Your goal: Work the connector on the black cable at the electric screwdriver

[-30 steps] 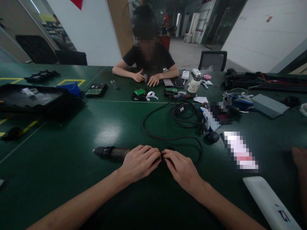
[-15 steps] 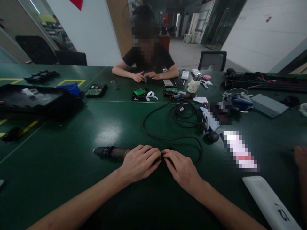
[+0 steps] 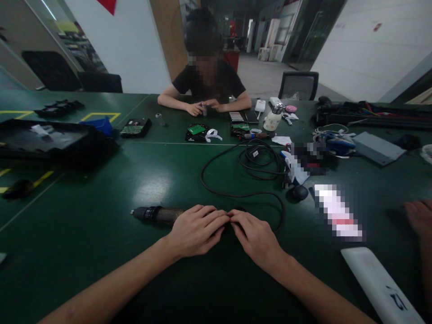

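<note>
An electric screwdriver (image 3: pixel 157 214) lies on the green table, its bit end pointing left. My left hand (image 3: pixel 199 228) is wrapped over the back part of its body, which the fingers hide. My right hand (image 3: pixel 254 234) is closed at the tool's rear end, fingertips meeting those of my left hand. What it pinches is covered; the black cord (image 3: pixel 282 209) curves out from behind it. Further back that cord lies in loose coils.
A black mouse (image 3: pixel 299 192) and a white case marked 12 (image 3: pixel 381 283) lie to the right. Another person's hand (image 3: pixel 418 216) rests at the right edge. Opposite sits a person (image 3: pixel 209 81) among circuit boards. A black tray (image 3: pixel 43 139) stands left.
My left fingers have shifted slightly right and now touch my right fingertips. The hand at the right edge has come further into view. The screwdriver has not moved.
</note>
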Demonstrator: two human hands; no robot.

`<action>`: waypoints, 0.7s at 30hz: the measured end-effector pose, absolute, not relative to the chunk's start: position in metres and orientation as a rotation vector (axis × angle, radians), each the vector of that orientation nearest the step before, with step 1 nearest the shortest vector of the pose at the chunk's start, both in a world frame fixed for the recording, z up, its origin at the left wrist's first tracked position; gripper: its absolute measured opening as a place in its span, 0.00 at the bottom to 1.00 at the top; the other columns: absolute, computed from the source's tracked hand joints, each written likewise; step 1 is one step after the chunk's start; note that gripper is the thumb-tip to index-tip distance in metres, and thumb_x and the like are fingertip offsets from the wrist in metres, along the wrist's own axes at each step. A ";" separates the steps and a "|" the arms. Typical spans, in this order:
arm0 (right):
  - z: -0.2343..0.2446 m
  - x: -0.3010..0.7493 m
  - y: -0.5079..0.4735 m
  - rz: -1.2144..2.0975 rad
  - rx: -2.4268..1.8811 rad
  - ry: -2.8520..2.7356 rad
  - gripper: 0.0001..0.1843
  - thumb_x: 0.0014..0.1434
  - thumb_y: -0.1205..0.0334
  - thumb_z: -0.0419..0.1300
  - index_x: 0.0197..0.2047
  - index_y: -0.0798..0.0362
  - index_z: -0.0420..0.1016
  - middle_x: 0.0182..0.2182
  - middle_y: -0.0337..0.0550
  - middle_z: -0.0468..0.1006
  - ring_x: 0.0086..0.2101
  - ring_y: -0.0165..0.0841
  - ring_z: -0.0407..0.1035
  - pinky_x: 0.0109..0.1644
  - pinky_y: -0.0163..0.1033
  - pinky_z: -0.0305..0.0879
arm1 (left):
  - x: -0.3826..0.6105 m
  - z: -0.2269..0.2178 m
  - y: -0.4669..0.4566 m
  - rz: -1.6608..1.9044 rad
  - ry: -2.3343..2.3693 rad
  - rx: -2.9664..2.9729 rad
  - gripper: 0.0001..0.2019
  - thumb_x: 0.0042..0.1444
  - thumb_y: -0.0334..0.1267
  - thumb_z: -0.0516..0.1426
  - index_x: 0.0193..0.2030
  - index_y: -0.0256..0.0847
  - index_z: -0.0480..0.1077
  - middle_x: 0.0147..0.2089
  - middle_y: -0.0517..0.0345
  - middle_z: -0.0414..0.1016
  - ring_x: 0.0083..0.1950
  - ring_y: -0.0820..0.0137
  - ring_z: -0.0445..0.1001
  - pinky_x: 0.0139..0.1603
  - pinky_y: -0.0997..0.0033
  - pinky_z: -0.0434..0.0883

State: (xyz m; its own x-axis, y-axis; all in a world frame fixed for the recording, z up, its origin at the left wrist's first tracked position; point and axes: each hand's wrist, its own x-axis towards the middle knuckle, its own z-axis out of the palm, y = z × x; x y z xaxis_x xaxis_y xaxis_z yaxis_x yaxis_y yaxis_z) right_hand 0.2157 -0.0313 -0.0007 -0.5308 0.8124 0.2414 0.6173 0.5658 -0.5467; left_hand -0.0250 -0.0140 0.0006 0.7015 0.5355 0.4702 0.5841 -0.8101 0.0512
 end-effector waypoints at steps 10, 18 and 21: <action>0.001 0.216 -0.031 0.561 -1.163 -2.347 0.11 0.74 0.68 0.52 0.57 0.49 0.68 0.58 0.46 0.78 0.54 0.40 0.76 0.57 0.49 0.76 | -0.031 -0.003 -0.014 -0.747 -0.805 -2.801 0.22 0.70 0.38 0.56 0.69 0.43 0.66 0.62 0.56 0.78 0.64 0.63 0.74 0.62 0.58 0.71; 0.000 0.216 -0.031 0.533 -1.152 -2.354 0.10 0.74 0.67 0.53 0.56 0.50 0.69 0.57 0.50 0.78 0.54 0.41 0.77 0.56 0.49 0.78 | -0.026 -0.001 -0.014 -0.732 -0.887 -2.748 0.21 0.71 0.37 0.56 0.69 0.42 0.66 0.57 0.56 0.80 0.61 0.64 0.75 0.62 0.57 0.68; 0.000 0.216 -0.031 0.501 -1.152 -2.351 0.11 0.74 0.67 0.53 0.57 0.51 0.69 0.56 0.50 0.79 0.53 0.41 0.77 0.55 0.48 0.78 | -0.026 -0.001 -0.014 -0.733 -0.842 -2.771 0.22 0.71 0.36 0.56 0.70 0.42 0.64 0.60 0.56 0.79 0.62 0.64 0.74 0.63 0.56 0.67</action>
State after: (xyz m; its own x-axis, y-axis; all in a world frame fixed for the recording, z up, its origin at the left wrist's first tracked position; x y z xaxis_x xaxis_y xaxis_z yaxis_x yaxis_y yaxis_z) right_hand 0.2157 -0.0307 -0.0003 -0.5357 0.8063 0.2509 0.6341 0.5803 -0.5110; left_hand -0.0264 -0.0140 -0.0011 0.7223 0.4823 0.4957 0.5574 -0.8303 -0.0043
